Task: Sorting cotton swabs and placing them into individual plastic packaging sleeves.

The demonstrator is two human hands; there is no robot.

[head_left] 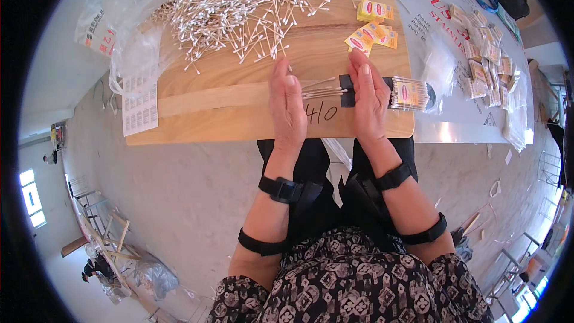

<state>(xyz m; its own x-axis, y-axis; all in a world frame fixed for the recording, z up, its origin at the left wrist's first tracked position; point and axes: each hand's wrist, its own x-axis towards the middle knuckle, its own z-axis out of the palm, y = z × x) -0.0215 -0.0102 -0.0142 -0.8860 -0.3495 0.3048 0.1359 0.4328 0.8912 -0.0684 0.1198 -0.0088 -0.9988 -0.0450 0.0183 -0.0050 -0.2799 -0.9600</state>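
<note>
My left hand (287, 106) rests on edge on the wooden board (209, 125), fingers stretched forward, thumb up. Opposite it, my right hand (368, 97) stands the same way over a black patch (347, 91). Several loose cotton swabs (323, 91) lie crosswise between the two palms, gripped by neither. Just right of my right hand is a clear-wrapped pack of swabs (410, 93) with a yellow label. Ahead of my left fingertips spreads a large heap of cotton swabs (239, 6).
Small yellow label cards (371, 36) lie beyond my right hand, below a stack of them (375, 10). Wrapped swab packs (490, 54) are piled on the white sheet (448, 122) at right. A plastic bag (134, 54) and a printed paper sheet (141, 107) sit at left.
</note>
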